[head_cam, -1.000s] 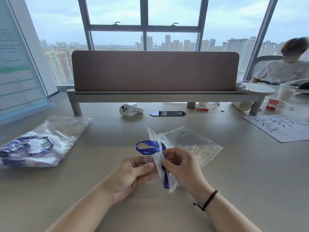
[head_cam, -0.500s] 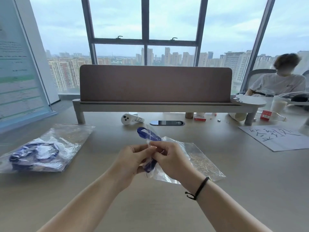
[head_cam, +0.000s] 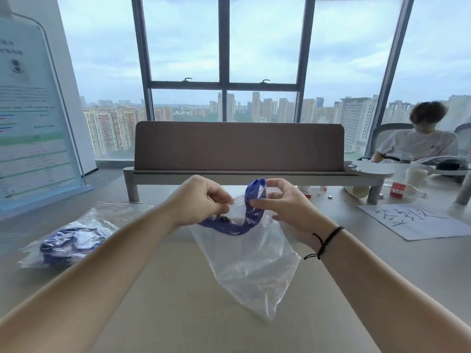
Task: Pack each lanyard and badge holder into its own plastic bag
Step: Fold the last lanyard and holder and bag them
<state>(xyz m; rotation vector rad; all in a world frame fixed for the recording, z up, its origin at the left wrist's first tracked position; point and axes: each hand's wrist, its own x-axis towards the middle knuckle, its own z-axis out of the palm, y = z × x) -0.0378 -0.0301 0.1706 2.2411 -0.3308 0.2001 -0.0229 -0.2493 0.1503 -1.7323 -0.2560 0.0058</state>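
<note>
I hold a clear plastic bag (head_cam: 251, 263) up in the air above the desk, its body hanging down. A blue lanyard (head_cam: 230, 226) curves through the bag's mouth, and one loop of it sticks up above the opening. My left hand (head_cam: 201, 200) pinches the left side of the bag's top edge. My right hand (head_cam: 283, 202) pinches the lanyard loop together with the right side of the opening. A badge holder is not clearly visible.
Filled plastic bags with blue lanyards (head_cam: 72, 240) lie on the desk at the left. A brown divider screen (head_cam: 238, 146) stands behind. A sheet of paper with writing (head_cam: 418, 219) lies at the right. A person (head_cam: 418, 138) sits at the far right.
Both hands have lifted the bag off the desk, so it hangs down. The hands have moved apart at the opening, and more of the lanyard lies inside the bag's mouth.
</note>
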